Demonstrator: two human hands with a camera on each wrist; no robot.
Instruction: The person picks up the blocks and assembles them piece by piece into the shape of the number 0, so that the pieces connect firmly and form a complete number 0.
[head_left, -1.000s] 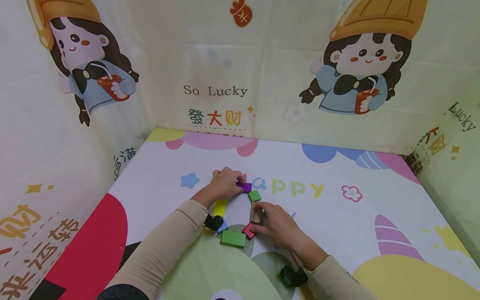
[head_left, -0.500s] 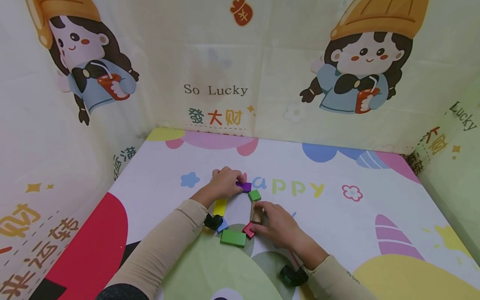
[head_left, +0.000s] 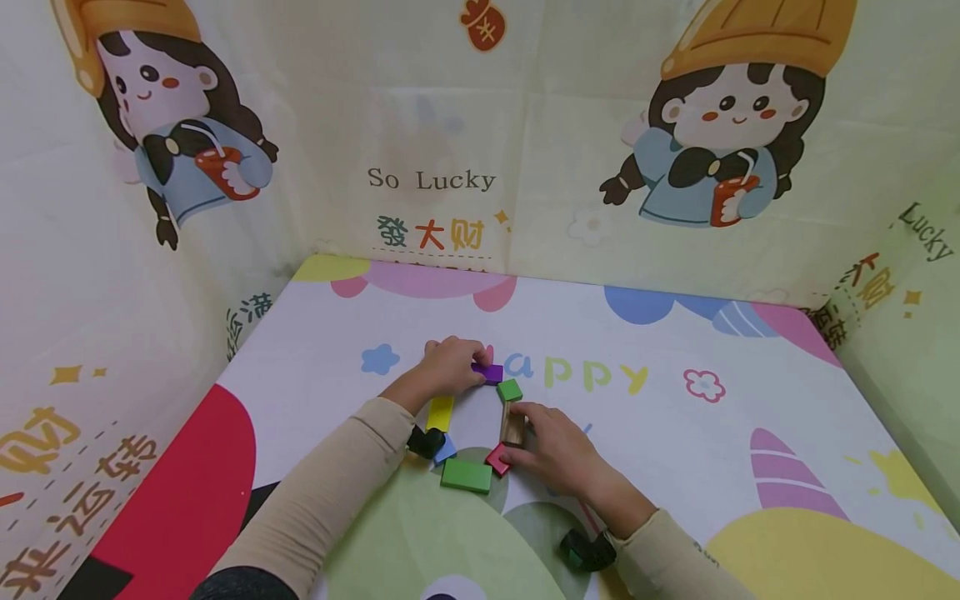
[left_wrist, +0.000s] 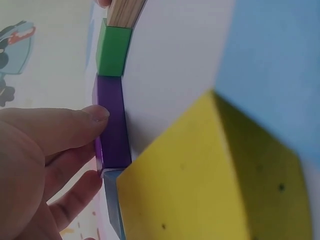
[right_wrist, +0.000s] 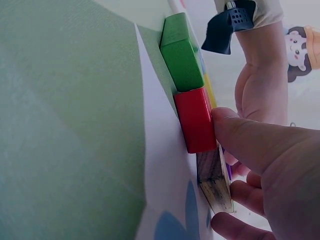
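Several toy blocks stand end to end in a ring on the table. My left hand (head_left: 452,367) reaches the far side, its thumb and fingers touching the purple block (left_wrist: 114,125). A small green block (left_wrist: 112,50) adjoins that one. My right hand (head_left: 558,450) is at the ring's right side. Its thumb touches the red block (right_wrist: 195,120), and its other fingers lie along the wooden block (right_wrist: 212,175). A larger green block (head_left: 466,476) forms the near side. The yellow block (head_left: 440,414) and blue block (head_left: 446,450) make the left side, partly hidden by my left arm.
A printed cloth covers the table (head_left: 660,467), with a patterned curtain (head_left: 555,175) standing behind and at both sides. Black camera mounts sit at my left wrist (head_left: 426,442) and right wrist (head_left: 587,552), close above the cloth.
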